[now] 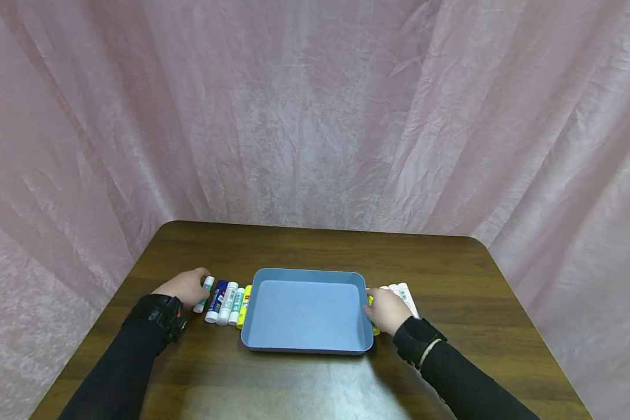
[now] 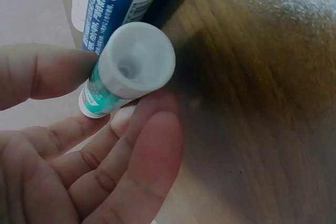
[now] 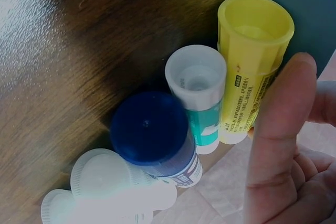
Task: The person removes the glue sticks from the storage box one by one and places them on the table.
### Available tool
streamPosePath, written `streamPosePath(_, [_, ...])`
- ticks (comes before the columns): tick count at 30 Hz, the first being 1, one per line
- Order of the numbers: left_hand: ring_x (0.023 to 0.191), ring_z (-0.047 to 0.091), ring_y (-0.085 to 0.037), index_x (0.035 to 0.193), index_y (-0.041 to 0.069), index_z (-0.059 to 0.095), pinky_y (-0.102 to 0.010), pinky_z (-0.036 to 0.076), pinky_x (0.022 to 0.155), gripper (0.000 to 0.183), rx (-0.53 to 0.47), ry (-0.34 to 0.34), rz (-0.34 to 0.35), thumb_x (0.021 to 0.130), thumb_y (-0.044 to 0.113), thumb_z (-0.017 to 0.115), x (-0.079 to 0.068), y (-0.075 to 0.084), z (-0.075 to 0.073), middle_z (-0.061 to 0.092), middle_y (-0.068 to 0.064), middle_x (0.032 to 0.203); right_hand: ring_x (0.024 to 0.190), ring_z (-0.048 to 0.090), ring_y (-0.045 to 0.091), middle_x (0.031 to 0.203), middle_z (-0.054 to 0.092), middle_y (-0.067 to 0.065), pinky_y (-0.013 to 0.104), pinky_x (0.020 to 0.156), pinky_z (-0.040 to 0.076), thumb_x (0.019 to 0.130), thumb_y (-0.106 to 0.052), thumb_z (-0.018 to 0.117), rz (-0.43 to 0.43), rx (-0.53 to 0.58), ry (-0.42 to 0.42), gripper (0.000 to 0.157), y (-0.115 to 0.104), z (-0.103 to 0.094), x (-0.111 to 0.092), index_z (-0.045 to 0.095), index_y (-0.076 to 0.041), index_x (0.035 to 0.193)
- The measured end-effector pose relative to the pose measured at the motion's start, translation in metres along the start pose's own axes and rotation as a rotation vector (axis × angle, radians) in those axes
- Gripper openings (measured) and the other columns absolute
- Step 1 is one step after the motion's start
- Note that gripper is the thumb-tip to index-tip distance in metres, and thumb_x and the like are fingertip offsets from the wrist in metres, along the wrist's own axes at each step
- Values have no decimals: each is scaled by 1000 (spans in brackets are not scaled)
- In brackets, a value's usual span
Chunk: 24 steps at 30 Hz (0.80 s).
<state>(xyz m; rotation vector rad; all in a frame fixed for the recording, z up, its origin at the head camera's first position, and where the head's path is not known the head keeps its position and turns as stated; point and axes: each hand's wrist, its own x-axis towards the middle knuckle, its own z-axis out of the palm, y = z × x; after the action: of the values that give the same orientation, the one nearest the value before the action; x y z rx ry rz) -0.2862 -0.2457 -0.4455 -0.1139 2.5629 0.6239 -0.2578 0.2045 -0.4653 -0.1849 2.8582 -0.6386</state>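
My left hand (image 1: 188,287) pinches a green-and-white glue stick (image 2: 139,59) between thumb and fingers, at the left end of a row. Its hollow white end faces the left wrist camera. Right beside it lies a blue glue stick with a white end (image 2: 123,1). At the blue tray's right side is my right hand (image 1: 389,310), over a yellow glue stick (image 3: 254,45). The thumb is straight and overlaps that stick's side in the right wrist view; whether it touches is unclear. Next to the yellow one are a green-and-white stick (image 3: 197,80) and a dark-blue-capped stick (image 3: 149,129).
Between the hands sits the shallow blue tray (image 1: 307,344) on the wooden table (image 1: 273,385). Left of it, white (image 1: 227,303), green-labelled (image 1: 237,306) and yellow (image 1: 244,307) sticks lie side by side. Several white sticks (image 1: 406,297) lie beyond my right hand. A pink curtain (image 1: 315,116) hangs behind.
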Motion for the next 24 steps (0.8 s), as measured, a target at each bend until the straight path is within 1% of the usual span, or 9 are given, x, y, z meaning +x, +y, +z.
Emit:
streamPosePath(3, [85, 60, -26, 148, -6, 38, -31, 50, 62, 58, -15, -6, 0, 95, 10, 58, 0, -1, 1, 57, -28, 127, 45, 52, 11, 56, 53, -1, 25, 47, 41, 93, -11, 68, -6, -5, 6, 40, 0, 0, 0, 65, 7, 129])
streamPosePath(9, [73, 60, -23, 148, -6, 38, -29, 49, 57, 59, -36, -8, 5, 95, 10, 57, 2, -4, 5, 57, -27, 122, 45, 51, 11, 56, 53, -1, 24, 47, 41, 94, -11, 68, -8, 2, 6, 40, 0, 1, 0, 65, 7, 129])
streamPosePath(12, [70, 59, -22, 148, -6, 38, -29, 49, 55, 59, -34, -6, 7, 95, 10, 57, 3, -5, 6, 58, -27, 122, 43, 51, 11, 55, 53, 0, 24, 45, 41, 94, -11, 68, -4, 9, 3, 40, 0, 1, 0, 65, 7, 129])
streamPosePath(20, [74, 60, -23, 147, -8, 39, -29, 49, 56, 58, -9, -2, 15, 95, 9, 58, 4, -3, 9, 60, -27, 120, 43, 52, 11, 55, 54, 0, 24, 44, 42, 94, -11, 68, 3, 17, -1, 40, 0, 2, 0, 64, 7, 130])
streamPosePath(24, [78, 61, -24, 147, -9, 39, -29, 50, 58, 58, -5, -3, 12, 95, 8, 58, 5, -2, 11, 59, -29, 123, 42, 53, 11, 55, 54, 0, 24, 44, 42, 94, -11, 68, 6, 22, 0, 40, 1, 2, 0, 64, 6, 130])
